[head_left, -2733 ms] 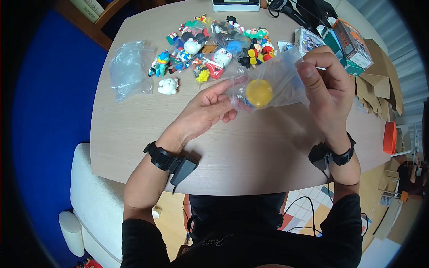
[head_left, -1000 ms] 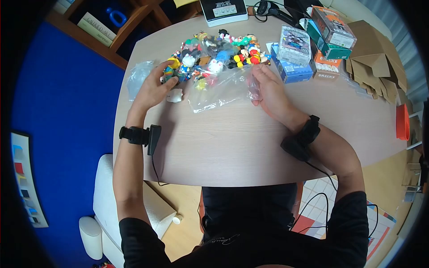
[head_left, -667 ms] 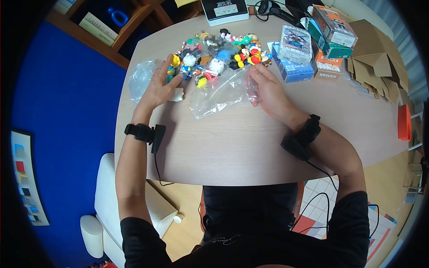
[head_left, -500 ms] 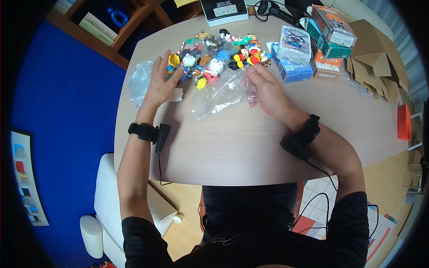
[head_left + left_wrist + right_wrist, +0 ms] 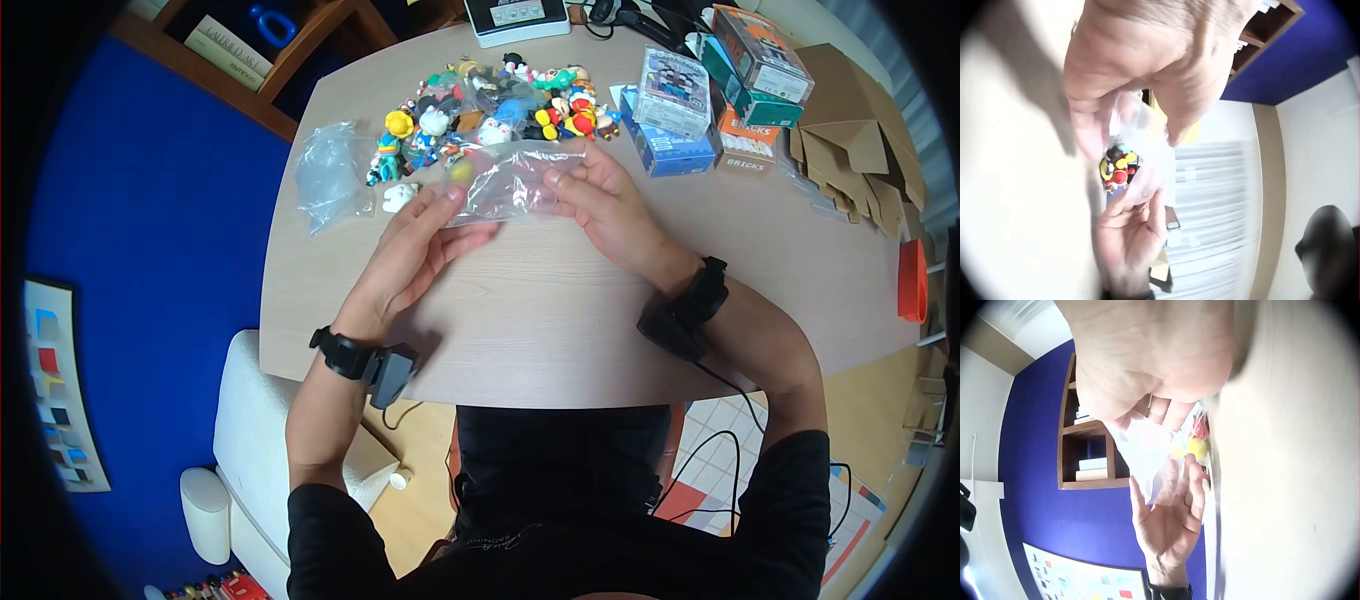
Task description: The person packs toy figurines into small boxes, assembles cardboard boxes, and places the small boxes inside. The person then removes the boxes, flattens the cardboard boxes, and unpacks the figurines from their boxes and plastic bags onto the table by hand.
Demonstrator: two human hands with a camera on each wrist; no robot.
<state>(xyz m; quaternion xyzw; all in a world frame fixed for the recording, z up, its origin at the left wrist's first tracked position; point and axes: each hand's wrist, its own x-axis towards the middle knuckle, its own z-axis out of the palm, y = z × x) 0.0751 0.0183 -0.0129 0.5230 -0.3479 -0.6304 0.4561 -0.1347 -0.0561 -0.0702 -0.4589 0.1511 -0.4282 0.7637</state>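
A clear plastic bag point(image 5: 515, 180) is stretched between both hands above the table's middle, with no figure visible inside it. My right hand point(image 5: 615, 205) pinches its right end between thumb and fingers. At the other end, my left hand point(image 5: 410, 250) has its thumb over the bag and its fingers below. The left wrist view shows the bag point(image 5: 1141, 134) between that thumb and the fingers. Just beyond lies a pile of small toy figures point(image 5: 490, 100), some in clear bags. A yellow-topped figure point(image 5: 399, 123) stands at the pile's left edge, with a white figure point(image 5: 400, 196) nearer.
Another clear bag point(image 5: 333, 178) lies flat on the left of the table point(image 5: 540, 330). At the back right are stacked toy boxes point(image 5: 672, 95) and flattened brown cardboard point(image 5: 850, 140). A red-orange container point(image 5: 911, 280) stands by the right edge.
The yellow-topped figure went from the bag to the pile's left edge, where my left hand let it go. That hand then came back right and nearer to the bag, which is now lifted.
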